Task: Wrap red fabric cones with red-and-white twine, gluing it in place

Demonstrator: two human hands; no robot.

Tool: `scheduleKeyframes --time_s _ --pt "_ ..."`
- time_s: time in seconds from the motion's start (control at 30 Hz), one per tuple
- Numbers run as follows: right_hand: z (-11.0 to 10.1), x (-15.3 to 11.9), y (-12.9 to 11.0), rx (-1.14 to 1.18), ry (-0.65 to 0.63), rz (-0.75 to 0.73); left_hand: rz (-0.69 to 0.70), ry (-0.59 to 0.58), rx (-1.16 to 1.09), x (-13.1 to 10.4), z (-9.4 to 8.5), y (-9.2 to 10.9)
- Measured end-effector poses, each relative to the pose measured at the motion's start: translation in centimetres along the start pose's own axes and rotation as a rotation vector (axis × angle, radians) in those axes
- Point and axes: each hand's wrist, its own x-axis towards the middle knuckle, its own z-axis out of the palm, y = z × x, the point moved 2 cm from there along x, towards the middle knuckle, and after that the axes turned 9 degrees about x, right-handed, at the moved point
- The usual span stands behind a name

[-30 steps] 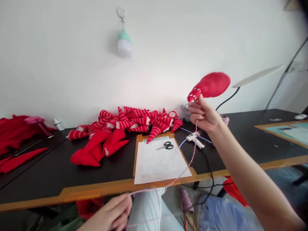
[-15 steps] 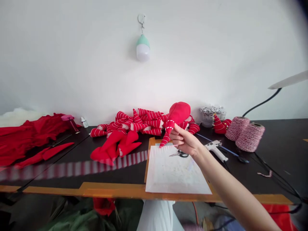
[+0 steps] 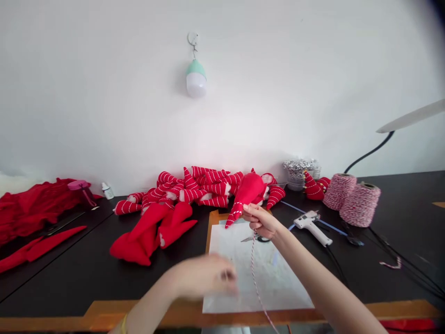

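Observation:
My right hand (image 3: 262,221) is closed on a stuffed red fabric cone (image 3: 251,186), pinching it near its narrow end. That tip points down and left and is wound with red-and-white twine (image 3: 255,273). From the hand the loose twine hangs past the front of the table. My left hand (image 3: 206,277) is smeared by motion over the left part of a white sheet (image 3: 217,299); its fingers cannot be made out. Black-handled scissors (image 3: 263,239) lie on the sheet behind the twine, partly hidden.
Striped stuffed cones (image 3: 212,188) are heaped by the wall, with plain red ones (image 3: 139,236) in front. Red cloth (image 3: 38,204) lies left. To the right are a white glue gun (image 3: 313,227), twine spools (image 3: 361,204) and a lamp (image 3: 410,118). Brown tape (image 3: 114,308) edges the table.
My left hand has come into view from the lower left. The twine, a blurred band stretching left before, now hangs down from my right hand, which still holds the cone. The view has shifted.

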Motion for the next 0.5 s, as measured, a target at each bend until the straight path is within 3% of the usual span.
scheduleKeyframes --time_s 0.03,0.1,0.13,0.2,0.33,0.5 --pt "-0.9 0.4 0.3 -0.033 0.032 -0.009 0.014 0.005 0.008 2.4 -0.4 0.5" --pt "-2.4 1.3 1.2 -0.124 0.094 -0.010 0.069 0.195 -0.033 7.2 -1.3 1.2" --pt "-3.0 1.8 1.7 -0.177 0.120 -0.005 0.084 0.304 -0.138 9.2 -1.5 1.2" --pt "-4.0 2.6 2.8 -0.315 0.150 0.010 0.040 0.361 -0.338 11.9 -1.1 0.4" --pt "-4.7 3.1 5.4 -0.683 0.111 -0.025 0.019 0.323 -0.498 12.7 1.3 -2.7" --pt "-4.2 1.9 7.8 -0.932 0.062 -0.104 0.028 0.552 -0.471 12.0 2.8 -5.9"
